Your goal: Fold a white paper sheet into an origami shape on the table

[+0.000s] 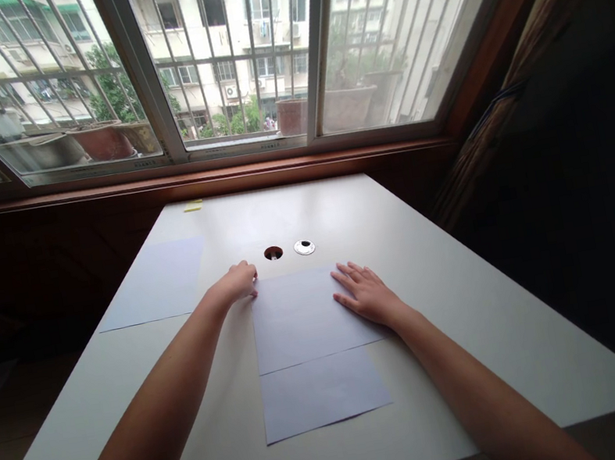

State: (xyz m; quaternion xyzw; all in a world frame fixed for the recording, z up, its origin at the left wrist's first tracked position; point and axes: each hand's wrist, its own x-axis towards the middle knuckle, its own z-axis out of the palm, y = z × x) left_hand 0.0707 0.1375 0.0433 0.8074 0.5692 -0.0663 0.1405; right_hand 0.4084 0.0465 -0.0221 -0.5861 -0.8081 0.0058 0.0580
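A pale sheet of paper lies in the middle of the white table, with its far half folded over the near half. My left hand has its fingers curled and pinches the sheet's far left corner. My right hand lies flat with fingers spread on the sheet's right edge, pressing it down.
A second pale sheet lies at the table's left. A small yellow note sits at the far edge. A cable hole and a round silver cap lie just beyond the paper. A barred window runs behind; a dark curtain hangs on the right.
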